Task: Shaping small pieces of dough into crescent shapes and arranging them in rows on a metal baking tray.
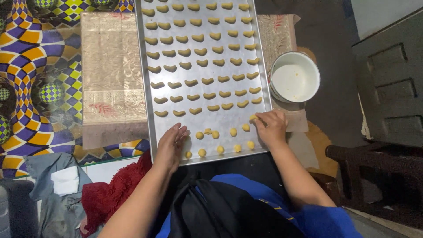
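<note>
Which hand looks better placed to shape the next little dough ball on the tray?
Probably the right hand: its fingers already pinch a dough piece at the unfinished row's end. The left hand lies flat on the tray.

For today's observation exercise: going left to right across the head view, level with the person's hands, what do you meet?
Patterned cloth → left hand → dough balls on the metal tray → right hand → dark wooden furniture.

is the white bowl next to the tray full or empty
Nearly empty: the white bowl stands upright beside the tray, its pale bare bottom showing, with only small yellowish smears on the inner wall.
</note>
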